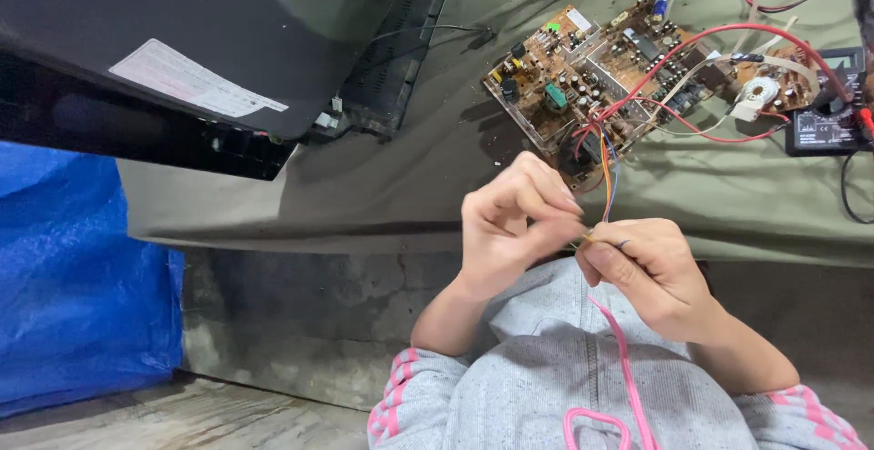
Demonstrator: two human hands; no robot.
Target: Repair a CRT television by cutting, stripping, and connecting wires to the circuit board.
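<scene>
I see both hands, left hand (510, 222) and right hand (651, 273), pinching thin wires (608, 186) near the circuit board (619, 72); black casing (182, 59) far left on the desk (410, 168).

Soft even daylight, sharp focus, wide-angle bending at edges.

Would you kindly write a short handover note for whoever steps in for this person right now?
Left hand: fingertips pinch the loose ends of the thin wires, in front of the chest.
Right hand: pinches the same wire ends from the other side, right against the left fingertips.
The orange, blue and red wires run up to the brown circuit board on the green cloth. A black meter lies to the right, a black casing to the left.
Done: wire ends are gathered between both hands.
Left: whether they are joined cannot be told; the board stays wired up.
</scene>
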